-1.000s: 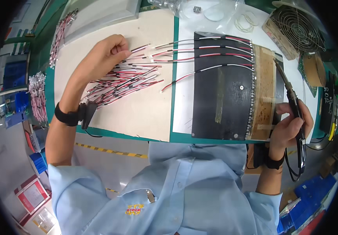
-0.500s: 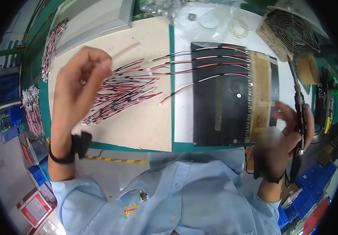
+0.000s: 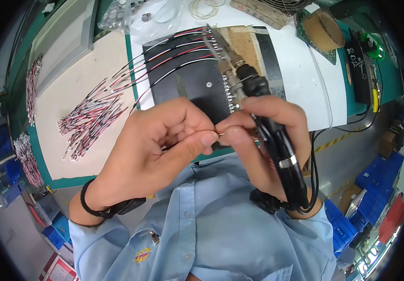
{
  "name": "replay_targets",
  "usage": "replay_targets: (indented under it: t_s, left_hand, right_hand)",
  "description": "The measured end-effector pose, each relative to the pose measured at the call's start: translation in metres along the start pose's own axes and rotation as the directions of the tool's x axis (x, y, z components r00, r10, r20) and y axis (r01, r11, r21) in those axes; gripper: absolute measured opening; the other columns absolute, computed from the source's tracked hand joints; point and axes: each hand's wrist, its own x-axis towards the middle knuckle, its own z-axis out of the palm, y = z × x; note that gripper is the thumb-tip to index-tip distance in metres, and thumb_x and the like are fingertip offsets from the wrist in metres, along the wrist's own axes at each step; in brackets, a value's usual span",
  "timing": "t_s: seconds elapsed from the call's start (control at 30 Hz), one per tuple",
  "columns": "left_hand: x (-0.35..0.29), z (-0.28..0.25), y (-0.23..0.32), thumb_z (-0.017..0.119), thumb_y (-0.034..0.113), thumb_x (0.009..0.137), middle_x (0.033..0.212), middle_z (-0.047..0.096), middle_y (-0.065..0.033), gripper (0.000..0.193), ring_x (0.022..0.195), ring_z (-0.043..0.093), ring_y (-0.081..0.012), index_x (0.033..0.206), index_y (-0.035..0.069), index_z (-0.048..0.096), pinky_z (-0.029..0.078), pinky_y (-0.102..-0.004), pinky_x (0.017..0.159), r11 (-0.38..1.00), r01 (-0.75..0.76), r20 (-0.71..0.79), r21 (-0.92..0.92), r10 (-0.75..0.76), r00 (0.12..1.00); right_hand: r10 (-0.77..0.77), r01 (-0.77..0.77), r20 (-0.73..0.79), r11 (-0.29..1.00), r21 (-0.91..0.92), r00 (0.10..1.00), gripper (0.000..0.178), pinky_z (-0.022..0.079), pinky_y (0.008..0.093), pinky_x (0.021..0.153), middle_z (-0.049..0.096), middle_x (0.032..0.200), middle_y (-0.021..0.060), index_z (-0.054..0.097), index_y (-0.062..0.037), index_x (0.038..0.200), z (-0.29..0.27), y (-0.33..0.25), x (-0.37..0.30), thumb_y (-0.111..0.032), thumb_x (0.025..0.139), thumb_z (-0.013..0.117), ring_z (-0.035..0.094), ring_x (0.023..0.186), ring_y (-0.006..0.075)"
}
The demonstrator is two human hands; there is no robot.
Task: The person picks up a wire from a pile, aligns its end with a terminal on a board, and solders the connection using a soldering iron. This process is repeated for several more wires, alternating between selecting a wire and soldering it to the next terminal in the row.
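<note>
Reddish thin wire end [image 3: 221, 134]: hold steady between pinched left fingers [image 3: 206, 139] and right fingers [image 3: 235, 136] also closed around a black-handled, metal-tipped soldering iron [image 3: 277, 140], angled away.

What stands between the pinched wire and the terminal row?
Fingers of the right hand hide the near end of the terminal row; the held soldering iron overlaps its farther part. Nothing else visible blocks the wire.

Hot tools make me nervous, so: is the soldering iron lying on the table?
No, the person's right hand is holding the soldering iron.
</note>
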Motion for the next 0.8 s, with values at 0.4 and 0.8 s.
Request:
replay_targets:
  t_s: [0.4,0.8]
  left_hand:
    - [0.016,0.015,-0.003,0.06,0.005,0.098,0.085,0.068,-0.0048,0.008,0.075,0.059,-0.0032,0.099,-0.003,0.059,0.045,-0.0179,0.063,0.998,-0.039,-0.051,-0.041,0.037,0.998]
    - [0.025,0.015,0.002,0.062,0.007,0.098,0.087,0.065,-0.0045,0.011,0.079,0.062,-0.0058,0.099,-0.004,0.058,0.048,-0.0194,0.066,0.999,0.02,-0.118,-0.034,-0.024,0.993]
  right_hand:
    - [0.241,-0.232,-0.053,0.962,0.143,0.969,0.045,0.052,0.024,0.071,0.067,0.086,0.0084,0.053,0.001,0.122,-0.014,0.005,0.003,0.009,0.082,0.072,0.066,0.078,0.0108]
    - [0.205,-0.195,-0.111,0.976,0.096,0.972,0.043,0.051,0.023,0.07,0.067,0.089,0.0093,0.054,0.0009,0.12,-0.009,0.014,0.003,0.008,0.083,0.072,0.064,0.079,0.0099]
